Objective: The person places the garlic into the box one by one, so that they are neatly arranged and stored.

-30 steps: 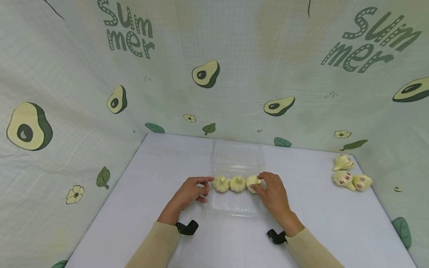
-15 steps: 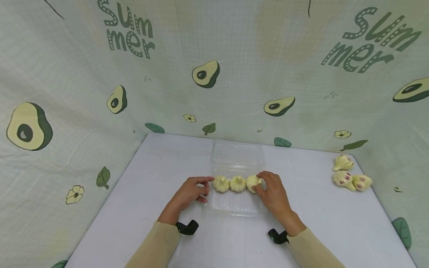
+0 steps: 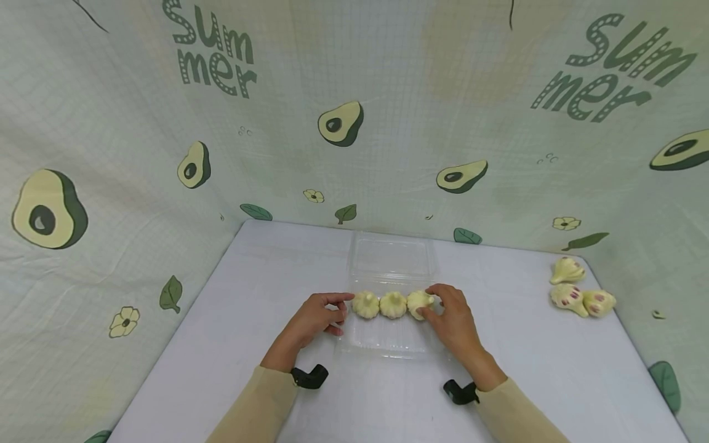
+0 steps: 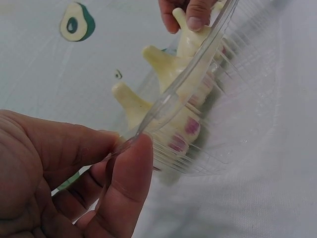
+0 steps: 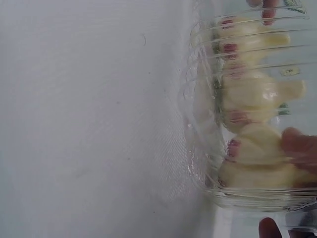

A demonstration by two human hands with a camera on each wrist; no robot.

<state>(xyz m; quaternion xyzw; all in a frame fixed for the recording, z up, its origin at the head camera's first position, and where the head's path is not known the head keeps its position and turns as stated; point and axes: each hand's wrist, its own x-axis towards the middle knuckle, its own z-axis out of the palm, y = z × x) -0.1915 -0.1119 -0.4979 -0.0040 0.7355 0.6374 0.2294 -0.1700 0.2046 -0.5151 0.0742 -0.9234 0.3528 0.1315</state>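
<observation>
Left hand (image 3: 316,319) pinches the box rim (image 4: 173,89); right hand (image 3: 455,323) grips the rightmost garlic (image 3: 418,301), well inside the table (image 3: 532,363)'s side edges.

Booth-like enclosure of indeterminable wider setting: screened beyond and to either side of the right grip (image 3: 453,319) by cloth (image 3: 388,147) printed with avocados (image 3: 340,124) and "Summer" lettering (image 3: 215,38); furnished below it with a white worktop (image 3: 388,394).

Room in front, row behind

You have bare tabletop (image 3: 515,295) either side of the clear container (image 3: 382,337) and room in its front part. A row of three garlic bulbs (image 3: 393,306) crosses further back; your left hand (image 3: 317,319) blocks one end, your right hand (image 3: 455,321) the other. Behind come the open lid (image 3: 393,255), then patterned cloth (image 3: 399,80); three more bulbs (image 3: 567,296) occupy the right edge.
</observation>
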